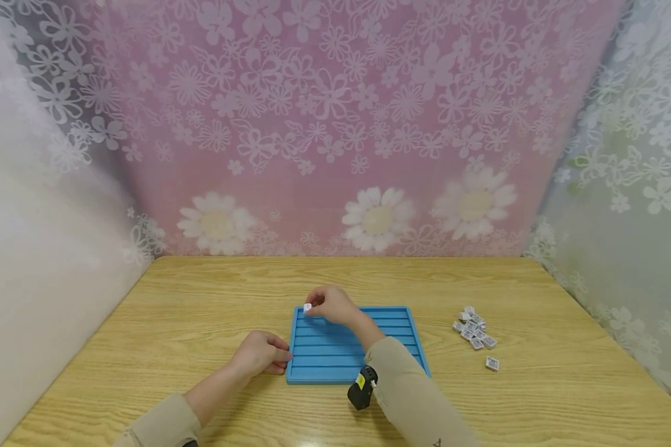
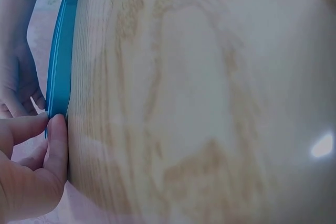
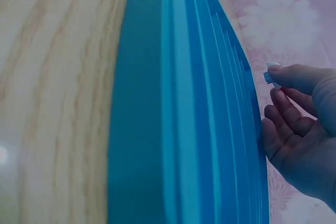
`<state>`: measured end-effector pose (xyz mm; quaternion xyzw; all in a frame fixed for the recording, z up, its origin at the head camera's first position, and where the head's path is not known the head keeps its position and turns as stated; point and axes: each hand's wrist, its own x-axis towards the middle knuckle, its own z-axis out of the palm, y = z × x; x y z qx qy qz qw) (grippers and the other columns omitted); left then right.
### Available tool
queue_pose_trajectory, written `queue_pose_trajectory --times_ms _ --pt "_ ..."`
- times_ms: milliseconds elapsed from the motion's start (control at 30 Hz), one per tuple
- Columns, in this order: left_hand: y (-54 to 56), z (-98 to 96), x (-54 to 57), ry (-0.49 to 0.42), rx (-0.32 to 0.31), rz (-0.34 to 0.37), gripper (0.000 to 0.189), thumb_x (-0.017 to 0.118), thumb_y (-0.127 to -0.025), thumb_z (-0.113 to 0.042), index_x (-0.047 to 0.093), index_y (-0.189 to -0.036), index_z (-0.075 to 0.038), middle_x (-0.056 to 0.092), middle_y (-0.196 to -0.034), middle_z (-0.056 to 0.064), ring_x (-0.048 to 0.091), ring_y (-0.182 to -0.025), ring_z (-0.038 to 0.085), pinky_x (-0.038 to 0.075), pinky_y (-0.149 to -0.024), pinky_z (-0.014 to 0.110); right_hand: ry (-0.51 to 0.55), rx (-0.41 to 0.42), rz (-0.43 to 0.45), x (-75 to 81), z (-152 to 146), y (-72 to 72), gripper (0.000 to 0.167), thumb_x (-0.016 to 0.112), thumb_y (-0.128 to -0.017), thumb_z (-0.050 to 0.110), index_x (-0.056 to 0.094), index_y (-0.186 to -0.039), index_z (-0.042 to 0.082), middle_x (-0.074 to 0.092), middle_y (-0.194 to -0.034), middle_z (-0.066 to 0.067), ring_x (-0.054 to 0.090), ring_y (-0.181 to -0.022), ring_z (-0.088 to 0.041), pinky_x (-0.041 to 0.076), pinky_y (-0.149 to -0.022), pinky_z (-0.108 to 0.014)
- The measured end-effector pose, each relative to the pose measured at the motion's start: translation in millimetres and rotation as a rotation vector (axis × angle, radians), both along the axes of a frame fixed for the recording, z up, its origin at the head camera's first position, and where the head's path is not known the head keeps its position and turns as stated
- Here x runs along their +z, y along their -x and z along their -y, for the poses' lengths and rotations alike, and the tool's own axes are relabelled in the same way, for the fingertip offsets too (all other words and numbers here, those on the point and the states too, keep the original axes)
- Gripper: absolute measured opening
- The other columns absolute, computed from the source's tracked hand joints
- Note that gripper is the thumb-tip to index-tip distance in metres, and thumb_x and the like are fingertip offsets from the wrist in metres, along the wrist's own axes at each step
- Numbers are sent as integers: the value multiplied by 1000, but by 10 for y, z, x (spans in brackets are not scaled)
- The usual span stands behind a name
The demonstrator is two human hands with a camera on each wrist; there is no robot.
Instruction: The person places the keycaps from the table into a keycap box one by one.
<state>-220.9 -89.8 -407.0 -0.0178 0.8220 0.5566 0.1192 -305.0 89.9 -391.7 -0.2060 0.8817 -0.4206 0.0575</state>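
Note:
A blue ridged tray (image 1: 327, 349) lies on the table in front of me. My left hand (image 1: 259, 354) is at its left side; in the left wrist view thumb and finger pinch the tray's rim (image 2: 62, 72). Over the far left corner of the tray, my right hand (image 1: 337, 305) holds a small white tile (image 1: 307, 307) between thumb and index finger. The right wrist view shows this tile (image 3: 271, 75) at the fingertips, its blue side partly visible, while the other fingers curl loosely near the tray's far edge.
Right of the tray, several white tiles (image 1: 472, 328) with printed faces lie in a loose heap on the wooden table (image 1: 218, 292). One single tile (image 1: 492, 363) lies nearer to me. Flowered curtains (image 1: 324, 155) close off the back and sides.

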Motion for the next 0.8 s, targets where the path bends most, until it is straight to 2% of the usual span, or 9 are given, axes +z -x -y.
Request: queue_pose_trajectory --times_ms 400,800 --pt "-11 10 26 -26 -23 0 16 67 -79 4 64 -92 13 62 -73 11 60 -59 14 56 -57 31 -156 -14 -119 -27 99 4 9 70 -81 11 67 -89 7 61 -81 0 55 -73 -13 48 -62 -26" --pt "-3 10 12 -22 -33 -7 17 66 -79 4 64 -93 14 62 -73 11 61 -59 14 56 -58 31 -177 -51 -104 -33 168 -12 9 71 -81 9 67 -88 6 60 -79 0 53 -70 -13 47 -62 -27"
